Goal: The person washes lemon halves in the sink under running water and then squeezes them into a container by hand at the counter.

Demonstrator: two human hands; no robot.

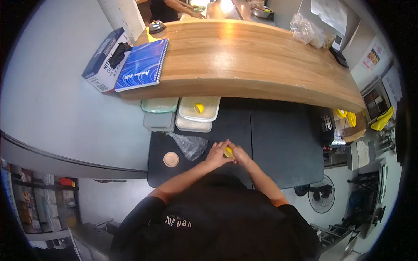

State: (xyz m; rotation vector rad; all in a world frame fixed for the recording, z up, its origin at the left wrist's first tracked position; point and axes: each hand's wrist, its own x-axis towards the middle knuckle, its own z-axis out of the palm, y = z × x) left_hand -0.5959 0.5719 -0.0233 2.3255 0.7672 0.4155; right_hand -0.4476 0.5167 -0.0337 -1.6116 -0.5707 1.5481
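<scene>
Both hands meet over the dark table (pixel 283 143), with fingers curled around a yellow lemon piece (pixel 228 152). My left hand (pixel 215 155) closes on it from one side and my right hand (pixel 241 155) from the other. Fingers hide much of the lemon and whatever lies beneath it. Just left of my left hand is a crumpled clear plastic bag (pixel 190 145). Beyond that, a cut lemon half (pixel 199 108) rests on a white-lidded container (pixel 185 114). A small round wooden-looking disc (pixel 171 159) lies near the table's left side.
A raised wooden counter (pixel 226 56) curves across the far side, carrying a blue spiral notebook (pixel 143 65), a glove box (pixel 104 61) and a call bell (pixel 156 27). Plastic containers (pixel 158 122) stand below it. A co-worker's arms (pixel 183 8) show beyond. A fan (pixel 322 193) stands right.
</scene>
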